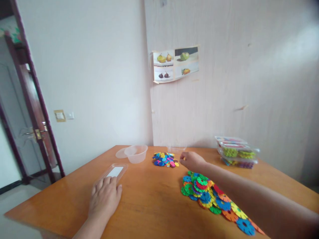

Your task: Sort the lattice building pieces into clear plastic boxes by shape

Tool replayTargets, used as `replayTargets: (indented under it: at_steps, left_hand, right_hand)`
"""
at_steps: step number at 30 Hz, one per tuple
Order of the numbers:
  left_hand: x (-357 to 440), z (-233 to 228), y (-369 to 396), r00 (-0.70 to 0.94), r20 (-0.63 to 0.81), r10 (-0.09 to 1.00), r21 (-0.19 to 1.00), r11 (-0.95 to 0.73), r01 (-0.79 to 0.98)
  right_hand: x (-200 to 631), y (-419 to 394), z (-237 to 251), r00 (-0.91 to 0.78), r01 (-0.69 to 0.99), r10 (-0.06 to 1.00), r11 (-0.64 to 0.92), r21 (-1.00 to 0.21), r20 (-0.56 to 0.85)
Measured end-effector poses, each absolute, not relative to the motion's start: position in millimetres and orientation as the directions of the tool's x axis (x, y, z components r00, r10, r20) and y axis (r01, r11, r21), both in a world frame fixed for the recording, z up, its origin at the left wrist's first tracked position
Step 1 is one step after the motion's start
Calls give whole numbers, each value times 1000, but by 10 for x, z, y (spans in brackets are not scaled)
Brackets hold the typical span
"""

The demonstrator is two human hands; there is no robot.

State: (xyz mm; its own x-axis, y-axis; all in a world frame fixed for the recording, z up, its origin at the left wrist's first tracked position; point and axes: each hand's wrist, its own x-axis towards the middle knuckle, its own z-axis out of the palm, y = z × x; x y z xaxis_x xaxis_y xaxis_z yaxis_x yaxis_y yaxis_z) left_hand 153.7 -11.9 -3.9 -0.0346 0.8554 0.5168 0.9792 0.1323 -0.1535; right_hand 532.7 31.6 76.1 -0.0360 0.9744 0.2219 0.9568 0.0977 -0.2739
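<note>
My left hand (105, 196) rests palm down at the table's left, fingers stretched out over the near end of a clear plastic lid or tray (124, 168) with a white label. My right hand (193, 161) reaches forward with its fingers curled closed; whatever they may hold is hidden. Just left of it lies a heap of small colourful discs (164, 160). Behind the fingers, the faint outline of a clear plastic piece (176, 148) shows near the back edge. Under my right forearm spreads a pile of larger notched plastic flower discs (205, 197), partly covered by the arm.
A translucent round bowl (136, 155) stands at the back left, with its flat round lid (121, 153) beside it. Stacked clear boxes (238, 154) of colourful pieces sit at the back right. The wooden table (149, 205) meets a wall with a fruit picture sheet (175, 64).
</note>
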Motion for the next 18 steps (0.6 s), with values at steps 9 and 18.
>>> replayTargets:
  at_steps: [9, 18]
  left_hand:
    - [1538, -70, -95, -80, 492, 867, -101, 149, 984]
    - [1545, -79, -88, -83, 493, 866, -78, 139, 987]
  right_hand:
    - [5731, 1384, 664, 114, 987, 978, -91, -134, 173]
    - [5691, 1695, 447, 98, 995, 991, -97, -14, 95]
